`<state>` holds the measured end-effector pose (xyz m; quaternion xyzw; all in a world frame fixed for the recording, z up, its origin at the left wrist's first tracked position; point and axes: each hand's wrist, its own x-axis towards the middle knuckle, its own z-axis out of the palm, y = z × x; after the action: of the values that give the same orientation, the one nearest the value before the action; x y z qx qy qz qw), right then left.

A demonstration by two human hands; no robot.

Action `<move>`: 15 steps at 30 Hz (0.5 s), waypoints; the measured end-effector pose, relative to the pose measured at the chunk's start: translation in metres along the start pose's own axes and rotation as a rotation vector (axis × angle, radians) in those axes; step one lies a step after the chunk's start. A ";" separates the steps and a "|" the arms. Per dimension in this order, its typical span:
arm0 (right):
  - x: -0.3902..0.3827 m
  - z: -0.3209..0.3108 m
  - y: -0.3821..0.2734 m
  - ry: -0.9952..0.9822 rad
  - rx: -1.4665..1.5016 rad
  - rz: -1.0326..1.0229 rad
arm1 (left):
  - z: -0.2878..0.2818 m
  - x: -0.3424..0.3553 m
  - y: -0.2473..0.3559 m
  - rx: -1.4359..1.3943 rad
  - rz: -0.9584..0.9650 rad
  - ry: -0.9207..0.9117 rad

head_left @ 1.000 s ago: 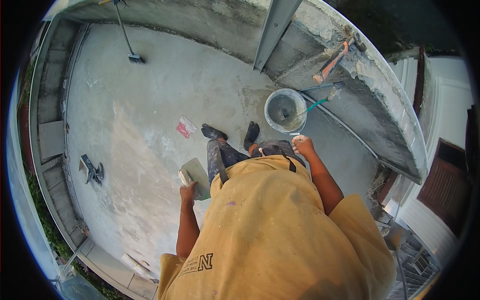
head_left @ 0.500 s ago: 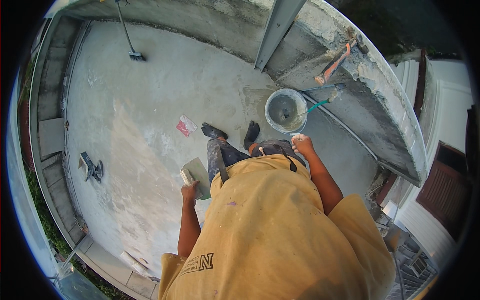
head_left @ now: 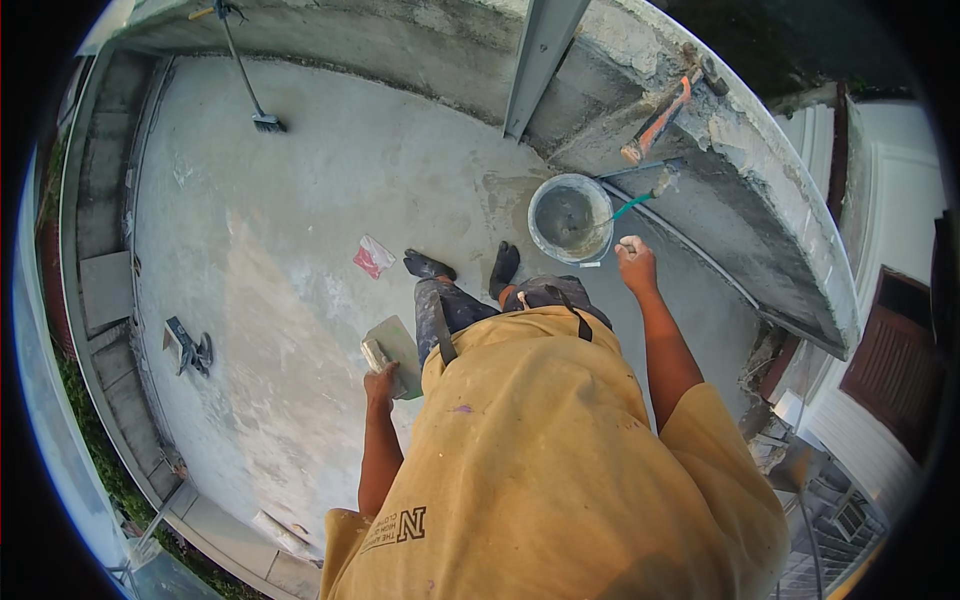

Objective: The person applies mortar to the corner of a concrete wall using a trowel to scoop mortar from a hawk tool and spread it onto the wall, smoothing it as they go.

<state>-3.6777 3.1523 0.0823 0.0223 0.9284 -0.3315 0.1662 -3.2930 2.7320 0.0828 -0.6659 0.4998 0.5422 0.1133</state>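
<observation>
My left hand (head_left: 380, 384) is wrapped round the pale handle of a plastering trowel (head_left: 405, 352). The trowel's flat grey-green plate is held beside my left thigh. Closed and smeared with white at the fingertips, my right hand (head_left: 637, 266) hangs just right of a bucket (head_left: 543, 243); whatever is inside its fingers, if anything, cannot be made out. Grey wet mix lies in the bucket. A green-handled tool (head_left: 632, 205) leans out over the bucket's right rim, a little beyond my right hand and apart from it.
A low concrete wall curves round the floor; an orange-handled hammer (head_left: 655, 125) rests on it at right. A metal post (head_left: 540, 70) stands at the back. A broom (head_left: 266, 122), a torn red-and-white packet (head_left: 373, 258) and a dark power tool (head_left: 190, 347) are on the floor.
My right hand has moved away from the bucket's handle, forward and to the right. My left hand keeps the trowel in nearly the same place. The view has shifted slightly.
</observation>
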 end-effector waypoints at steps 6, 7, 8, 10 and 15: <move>0.061 -0.096 -0.037 0.208 -0.625 -0.311 | -0.005 0.005 0.001 -0.001 0.021 -0.013; 0.070 -0.108 -0.042 0.157 -0.728 -0.288 | -0.006 0.006 0.001 0.009 0.022 -0.007; 0.079 -0.117 -0.047 0.155 -0.728 -0.286 | -0.007 0.006 0.002 -0.006 -0.004 -0.010; 0.097 -0.131 -0.052 -0.014 -0.911 -0.447 | -0.008 0.006 0.004 0.001 0.033 0.000; 0.134 -0.139 -0.047 -0.332 -0.957 -0.257 | -0.013 -0.002 0.007 -0.011 0.036 0.033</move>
<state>-3.8516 3.1931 0.1678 -0.2232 0.9324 0.1133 0.2608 -3.2906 2.7208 0.0922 -0.6663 0.5104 0.5358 0.0916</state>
